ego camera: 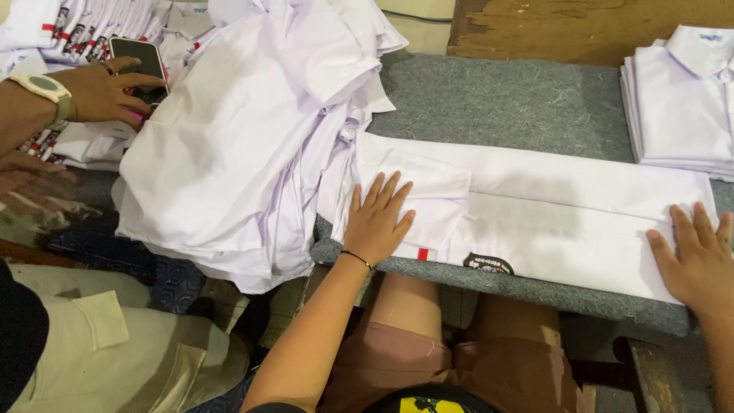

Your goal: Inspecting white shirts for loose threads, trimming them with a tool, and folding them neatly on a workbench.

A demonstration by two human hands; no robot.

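A white shirt (550,210) lies folded into a long strip across the grey felt table (505,103). My left hand (377,220) rests flat, fingers spread, on its folded sleeve near the left end, beside a small red tag and a dark round badge (488,265). My right hand (694,256) presses flat on the strip's right end. Neither hand grips anything.
A big heap of loose white shirts (245,130) covers the table's left side. Folded white shirts (680,99) are stacked at the far right. At upper left another person's hand (103,90), wearing a watch, holds a phone (140,65). A wooden board stands behind.
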